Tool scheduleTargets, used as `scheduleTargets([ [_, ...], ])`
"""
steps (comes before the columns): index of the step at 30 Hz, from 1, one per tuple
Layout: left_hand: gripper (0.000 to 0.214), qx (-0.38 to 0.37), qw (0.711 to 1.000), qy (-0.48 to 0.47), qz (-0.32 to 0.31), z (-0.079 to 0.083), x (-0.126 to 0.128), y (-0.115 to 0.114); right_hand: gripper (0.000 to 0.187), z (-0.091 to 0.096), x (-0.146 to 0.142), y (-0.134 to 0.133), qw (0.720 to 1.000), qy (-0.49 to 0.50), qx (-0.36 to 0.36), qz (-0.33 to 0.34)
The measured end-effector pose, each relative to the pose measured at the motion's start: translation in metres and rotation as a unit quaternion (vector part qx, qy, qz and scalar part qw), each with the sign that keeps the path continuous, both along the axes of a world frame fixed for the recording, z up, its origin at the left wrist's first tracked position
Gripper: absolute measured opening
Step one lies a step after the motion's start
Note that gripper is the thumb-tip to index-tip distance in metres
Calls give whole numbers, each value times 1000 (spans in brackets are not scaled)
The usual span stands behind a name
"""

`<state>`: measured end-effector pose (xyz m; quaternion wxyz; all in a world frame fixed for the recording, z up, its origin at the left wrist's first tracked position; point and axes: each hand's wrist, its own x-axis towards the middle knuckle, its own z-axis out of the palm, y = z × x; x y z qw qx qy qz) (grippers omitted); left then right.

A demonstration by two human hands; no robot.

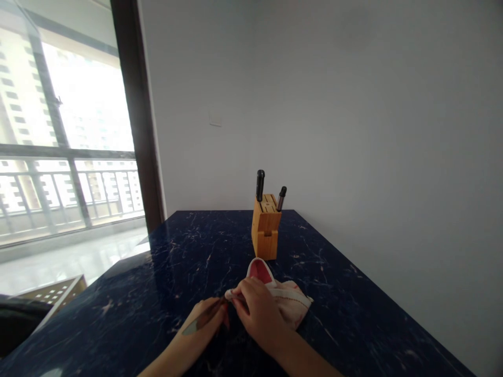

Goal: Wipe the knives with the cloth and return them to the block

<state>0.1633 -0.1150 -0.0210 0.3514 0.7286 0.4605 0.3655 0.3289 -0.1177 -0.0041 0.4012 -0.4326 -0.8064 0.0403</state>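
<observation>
A knife (198, 322) lies slanted across my left hand (210, 314), its pale blade end toward the lower left. The fingers of my left hand are closed on it, and they hide part of it. My right hand (257, 309) pinches a pink-and-white cloth (293, 301) close to the knife's upper right end. Whether the cloth wraps that end or only touches it, I cannot tell. The rest of the cloth spreads behind and to the right of my right hand, with a white-edged fold standing up.
Beyond the cloth, a wooden knife block (267, 235) stands on the dark blue marbled table (196, 246). A black-handled knife (260, 184) and another dark-handled tool (281, 198) stick out of its top. White walls rise behind and right; a window is at left.
</observation>
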Motion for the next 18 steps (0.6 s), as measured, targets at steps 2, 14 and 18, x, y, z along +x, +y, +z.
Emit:
scheduleTargets([
  [2,36,-7,1000,3,15,-1,0,-1,12,0,-1,-1,1000,-5,0,7],
  [14,41,17,998,35,53,14,1,-6,10,0,1,0,1000,13,-6,-5],
  [18,40,8,999,30,30,11,2,-4,10,0,0,1,1000,-6,2,-26],
])
